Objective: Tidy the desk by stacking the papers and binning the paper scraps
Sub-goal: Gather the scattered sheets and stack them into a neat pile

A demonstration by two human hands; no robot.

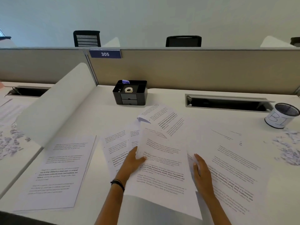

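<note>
The white surface carried printed papers fanned across its middle and right, overlapping at odd angles, with a squarer set of sheets lying apart at the left. One sheet was raised off the rest in the centre, its far end bowing and its near end drooping over the surface's front edge. That sag suggested the sheets were light, limp and slick on one another, likely to slide or crease if dragged by a corner. They would best be gathered by their long edges, one hand on each side, and tapped square.

A heap of paper scraps lay at the far right, just beside a mesh cup wrapped in a hand-lettered label, probably the bin. The scraps looked tiny and feather-light, better swept together into a cupped palm than picked up singly.

The left hand pinched the raised sheet's left edge, thumb on top. The right hand lay with straight fingers against the sheet's right edge, gripping nothing.
</note>
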